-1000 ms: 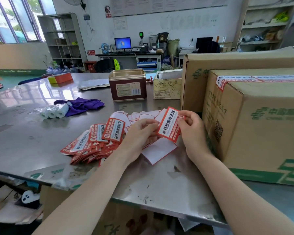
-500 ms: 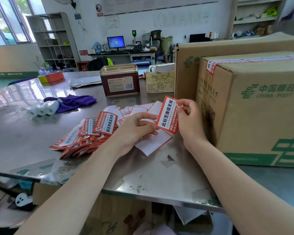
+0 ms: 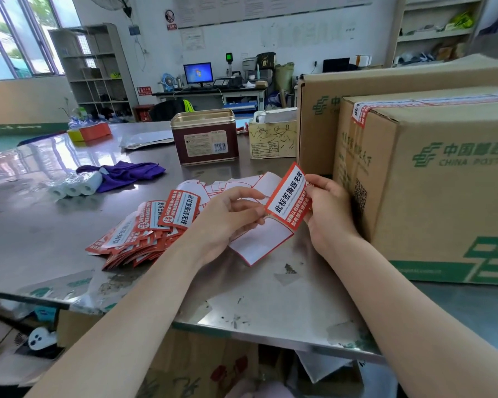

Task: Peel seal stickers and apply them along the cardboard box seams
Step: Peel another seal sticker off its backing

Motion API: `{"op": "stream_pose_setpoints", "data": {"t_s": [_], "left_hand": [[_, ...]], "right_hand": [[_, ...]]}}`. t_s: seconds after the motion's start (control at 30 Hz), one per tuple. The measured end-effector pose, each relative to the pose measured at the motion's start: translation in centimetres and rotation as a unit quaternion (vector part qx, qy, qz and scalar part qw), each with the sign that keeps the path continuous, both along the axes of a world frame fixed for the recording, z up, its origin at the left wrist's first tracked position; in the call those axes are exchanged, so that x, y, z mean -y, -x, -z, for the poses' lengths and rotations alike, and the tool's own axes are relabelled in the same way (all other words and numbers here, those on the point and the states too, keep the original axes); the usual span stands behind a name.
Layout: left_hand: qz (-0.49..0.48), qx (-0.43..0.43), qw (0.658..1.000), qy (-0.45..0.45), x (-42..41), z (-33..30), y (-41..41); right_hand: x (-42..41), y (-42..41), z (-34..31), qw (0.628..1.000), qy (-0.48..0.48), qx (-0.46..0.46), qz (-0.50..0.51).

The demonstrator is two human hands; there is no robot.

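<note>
Sticker [image 3: 288,196] between both hands' grips, above table [image 3: 270,297].

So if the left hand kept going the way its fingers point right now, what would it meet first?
The left hand points right, toward the peeled red seal sticker it is already pinching at the edge. Just beyond is the right hand, then probably the near cardboard box; depth is unclear.

My steel desk [image 3: 270,305] carries a fanned pile of red seal stickers [image 3: 144,228], peeled white backings [image 3: 236,185], a purple cloth [image 3: 124,173] beside wrapped paper rolls [image 3: 75,186], a brown tin [image 3: 204,137], and two cardboard boxes [image 3: 443,182] at my right.
</note>
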State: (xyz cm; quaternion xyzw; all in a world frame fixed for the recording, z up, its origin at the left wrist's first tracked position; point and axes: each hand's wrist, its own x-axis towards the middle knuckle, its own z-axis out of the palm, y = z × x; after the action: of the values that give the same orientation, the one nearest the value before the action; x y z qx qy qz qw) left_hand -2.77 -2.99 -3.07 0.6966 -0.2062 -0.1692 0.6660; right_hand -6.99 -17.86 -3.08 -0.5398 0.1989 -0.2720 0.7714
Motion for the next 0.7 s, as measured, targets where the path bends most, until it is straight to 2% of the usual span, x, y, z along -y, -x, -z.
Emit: {"op": "stream_pose_setpoints", "data": {"t_s": [0.1, 0.2, 0.3, 0.43, 0.5, 0.7], "left_hand": [[-0.010, -0.009, 1.000, 0.020, 0.0, -0.2, 0.0], [-0.061, -0.004, 0.997, 0.043, 0.0, -0.4, 0.0], [-0.134, 0.043, 0.990, 0.018, 0.1, -0.2, -0.3], [-0.149, 0.088, 0.985, 0.005, 0.1, 0.0, -0.3], [-0.137, 0.094, 0.986, 0.003, 0.0, 0.0, -0.2], [-0.105, 0.108, 0.989, -0.006, 0.0, 0.0, -0.1]], "right_hand": [[0.0, 0.1, 0.1, 0.999, 0.031, -0.021, -0.016], [-0.2, 0.4, 0.4, 0.982, 0.181, -0.056, 0.004], [-0.8, 0.9, 0.3, 0.925, 0.377, -0.043, 0.029], [-2.3, 1.3, 0.0, 0.841, 0.533, -0.050, -0.076], [-2.6, 1.5, 0.0, 0.831, 0.546, -0.055, -0.091], [-2.1, 1.2, 0.2, 0.843, 0.533, -0.038, -0.058]]}}
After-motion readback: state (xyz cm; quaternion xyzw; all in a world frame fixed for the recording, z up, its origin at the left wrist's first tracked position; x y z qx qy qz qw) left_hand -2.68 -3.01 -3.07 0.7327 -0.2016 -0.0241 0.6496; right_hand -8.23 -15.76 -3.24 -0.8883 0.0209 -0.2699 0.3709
